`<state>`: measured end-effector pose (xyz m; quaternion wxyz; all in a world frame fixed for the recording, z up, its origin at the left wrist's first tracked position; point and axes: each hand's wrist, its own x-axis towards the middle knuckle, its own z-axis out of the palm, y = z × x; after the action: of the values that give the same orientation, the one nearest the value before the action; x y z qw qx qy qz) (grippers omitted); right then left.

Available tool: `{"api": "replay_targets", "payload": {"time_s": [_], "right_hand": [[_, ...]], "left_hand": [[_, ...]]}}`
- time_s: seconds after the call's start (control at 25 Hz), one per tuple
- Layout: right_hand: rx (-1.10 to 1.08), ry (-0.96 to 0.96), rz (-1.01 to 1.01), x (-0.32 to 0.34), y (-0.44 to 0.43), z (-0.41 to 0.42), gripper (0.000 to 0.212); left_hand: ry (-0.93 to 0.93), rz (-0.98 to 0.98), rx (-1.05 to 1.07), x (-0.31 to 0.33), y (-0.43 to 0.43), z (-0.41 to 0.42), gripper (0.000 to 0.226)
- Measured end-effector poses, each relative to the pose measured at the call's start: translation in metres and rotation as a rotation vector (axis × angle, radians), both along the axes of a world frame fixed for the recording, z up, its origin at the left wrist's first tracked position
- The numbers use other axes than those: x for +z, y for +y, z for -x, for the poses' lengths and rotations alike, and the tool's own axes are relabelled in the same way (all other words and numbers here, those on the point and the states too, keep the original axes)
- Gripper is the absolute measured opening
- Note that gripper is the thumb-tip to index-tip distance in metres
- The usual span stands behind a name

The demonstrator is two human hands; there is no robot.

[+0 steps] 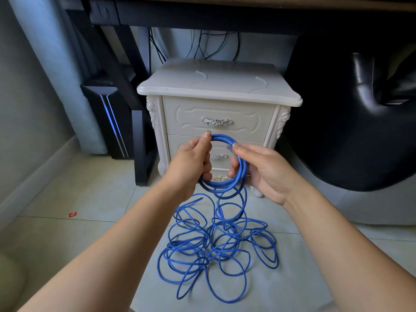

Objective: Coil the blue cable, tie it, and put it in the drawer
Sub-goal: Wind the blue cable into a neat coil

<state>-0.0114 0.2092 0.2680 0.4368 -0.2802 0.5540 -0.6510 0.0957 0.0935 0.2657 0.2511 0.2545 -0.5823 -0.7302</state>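
A small round coil of the blue cable (225, 184) hangs between my hands in front of the white nightstand. My left hand (191, 161) grips the coil's left side, thumb and fingers curled round the strands. My right hand (263, 170) holds the coil's right side, with the thumb pressing a clear plug end against the loops. Below the coil, the long remainder of the cable (216, 248) lies in a loose tangle of loops on the tiled floor. Both nightstand drawers, the upper drawer (216, 119) and the lower drawer (177, 146), are closed.
The white nightstand (218, 84) stands under a dark desk (202, 12). A black computer tower (112, 118) sits to its left and a black leather chair (360, 122) to its right. A small red scrap (72, 214) lies on the floor tiles.
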Motion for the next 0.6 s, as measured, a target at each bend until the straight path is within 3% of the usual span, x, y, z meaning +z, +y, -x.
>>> {"api": "replay_targets", "payload": {"time_s": [0.12,0.24,0.4,0.6], "right_hand": [[0.066,-0.033,-0.093,-0.003,0.004,0.003,0.033],[0.087,-0.063,-0.106,-0.007,0.004,0.002,0.03],[-0.01,-0.227,0.147,-0.01,-0.004,-0.011,0.014],[-0.137,-0.33,0.209,-0.006,-0.01,-0.014,0.023]], "left_hand": [[0.054,-0.025,0.096,0.0,-0.004,0.0,0.034],[0.105,-0.049,0.153,-0.001,-0.004,-0.001,0.036],[0.15,-0.121,0.233,-0.006,0.004,0.003,0.038],[0.217,-0.233,0.1,-0.007,0.012,0.002,0.039]]}}
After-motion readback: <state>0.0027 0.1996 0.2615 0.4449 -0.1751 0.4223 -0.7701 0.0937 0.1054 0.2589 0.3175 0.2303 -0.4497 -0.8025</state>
